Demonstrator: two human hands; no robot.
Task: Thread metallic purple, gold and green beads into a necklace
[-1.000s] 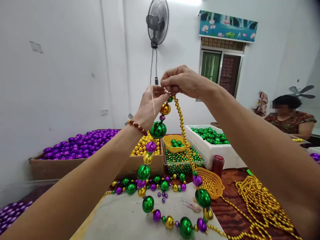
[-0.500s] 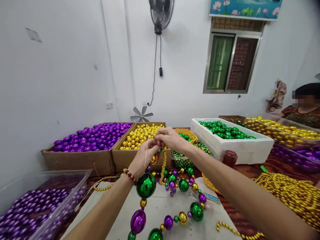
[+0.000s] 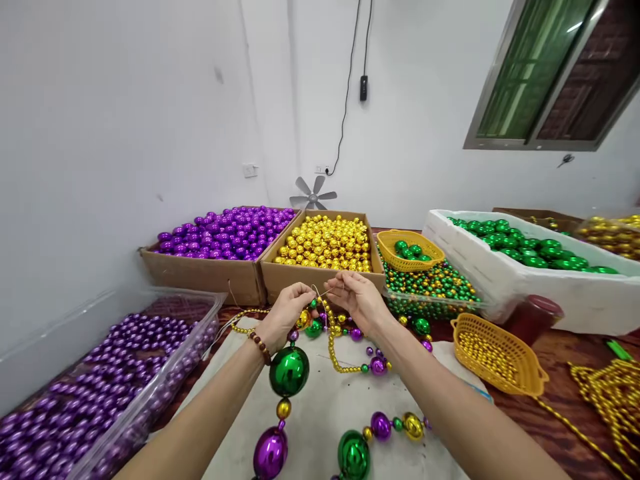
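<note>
My left hand (image 3: 290, 312) pinches a thin pale string (image 3: 320, 293) beside the end of a strand of beads. My right hand (image 3: 357, 300) is closed on the same string a little to the right, so a short loop shows between the two hands. From below my left hand hangs the bead necklace, with a large green bead (image 3: 289, 371) and a purple bead (image 3: 271, 452). A chain of small gold beads (image 3: 332, 343) dangles between my hands. More of the necklace, with another big green bead (image 3: 354, 455), lies on the pale cloth (image 3: 310, 413).
Behind my hands stand cardboard boxes of purple beads (image 3: 225, 233) and gold beads (image 3: 325, 243). A clear bin of purple beads (image 3: 115, 373) is at left. To the right are a yellow basket (image 3: 500, 357), a white foam box (image 3: 575, 293), a dark red jar (image 3: 534, 320) and gold bead strands (image 3: 610, 400).
My hands have moved apart, and string now shows between them. The view has tilted down and turned left, bringing the yellow basket at right into fuller sight.
</note>
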